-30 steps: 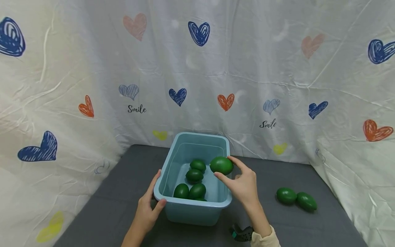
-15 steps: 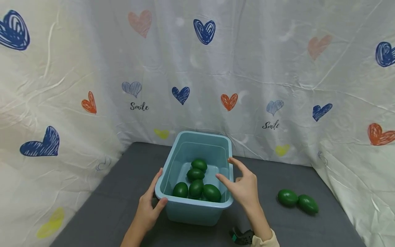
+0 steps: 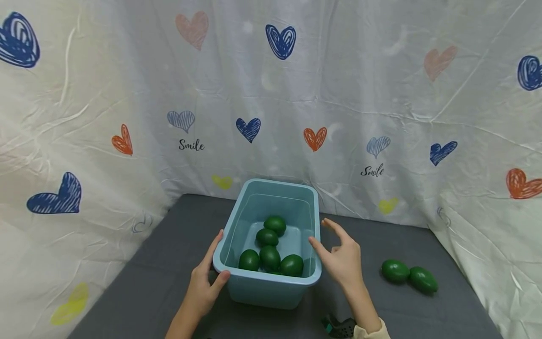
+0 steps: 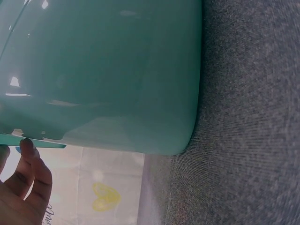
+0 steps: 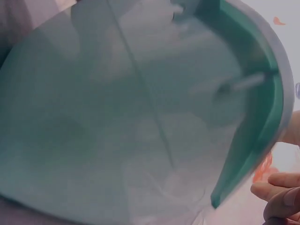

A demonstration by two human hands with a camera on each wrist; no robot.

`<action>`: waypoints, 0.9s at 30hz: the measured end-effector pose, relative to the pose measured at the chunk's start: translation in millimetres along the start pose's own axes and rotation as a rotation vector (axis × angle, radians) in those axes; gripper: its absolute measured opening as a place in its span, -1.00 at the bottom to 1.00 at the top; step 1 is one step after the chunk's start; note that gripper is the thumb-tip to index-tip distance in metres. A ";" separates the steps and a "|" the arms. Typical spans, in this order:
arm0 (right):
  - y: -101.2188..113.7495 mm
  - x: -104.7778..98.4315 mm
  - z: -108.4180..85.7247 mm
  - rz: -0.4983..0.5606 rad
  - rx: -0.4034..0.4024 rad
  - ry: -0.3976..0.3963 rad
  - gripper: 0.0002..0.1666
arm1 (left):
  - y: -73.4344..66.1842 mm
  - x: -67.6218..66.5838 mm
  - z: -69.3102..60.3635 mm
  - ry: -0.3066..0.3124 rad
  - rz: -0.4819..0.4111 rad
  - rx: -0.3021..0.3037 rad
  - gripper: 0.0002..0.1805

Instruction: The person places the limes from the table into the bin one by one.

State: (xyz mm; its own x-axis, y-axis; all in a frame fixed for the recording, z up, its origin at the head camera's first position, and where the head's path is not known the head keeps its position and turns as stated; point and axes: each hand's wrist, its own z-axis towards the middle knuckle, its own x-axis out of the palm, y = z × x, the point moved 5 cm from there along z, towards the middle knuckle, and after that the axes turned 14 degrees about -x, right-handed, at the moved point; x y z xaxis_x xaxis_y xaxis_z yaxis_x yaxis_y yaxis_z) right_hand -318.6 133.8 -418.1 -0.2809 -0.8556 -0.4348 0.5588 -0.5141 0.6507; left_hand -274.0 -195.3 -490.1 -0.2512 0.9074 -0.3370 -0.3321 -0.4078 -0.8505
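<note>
A light blue plastic bin (image 3: 267,288) stands in the middle of the dark table. Several glossy dark green limes (image 3: 269,258) lie on its floor, toward the near end. My left hand (image 3: 201,285) holds the bin's near left corner, thumb at the front rim and fingers along the left side; in the left wrist view its fingers (image 4: 40,180) meet the rim. To the right of the bin, my right hand (image 3: 343,259) hovers with thumb and index finger apart and nothing between them. The right wrist view shows its fingers (image 5: 283,197) beside the rim.
Two more limes (image 3: 409,276) lie touching on the table, right of my right hand. A black strap-like object (image 3: 338,326) is at my right wrist. A white curtain (image 3: 347,84) printed with hearts hangs behind the table.
A lime that my right hand held over the bin was let go and now lies at its near right inside. The right hand then drew back rightward past the rim. The left hand kept its hold.
</note>
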 end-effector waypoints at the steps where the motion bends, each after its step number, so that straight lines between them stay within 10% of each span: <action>1: -3.0 -2.2 -0.9 -0.013 0.001 -0.001 -0.31 | -0.2 0.4 0.0 0.001 -0.002 0.002 -0.09; 27: -100.9 -55.0 -48.1 -0.254 0.172 -0.072 -0.32 | 0.2 1.7 1.4 0.000 -0.002 -0.001 -0.08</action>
State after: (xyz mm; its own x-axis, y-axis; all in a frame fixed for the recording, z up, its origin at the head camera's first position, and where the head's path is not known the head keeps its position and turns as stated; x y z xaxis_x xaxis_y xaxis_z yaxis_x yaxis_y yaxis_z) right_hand -322.0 235.6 -489.7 -0.4529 -0.6971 -0.5558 0.3254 -0.7096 0.6249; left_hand -275.7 -194.0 -490.3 -0.2509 0.9081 -0.3352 -0.3320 -0.4060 -0.8514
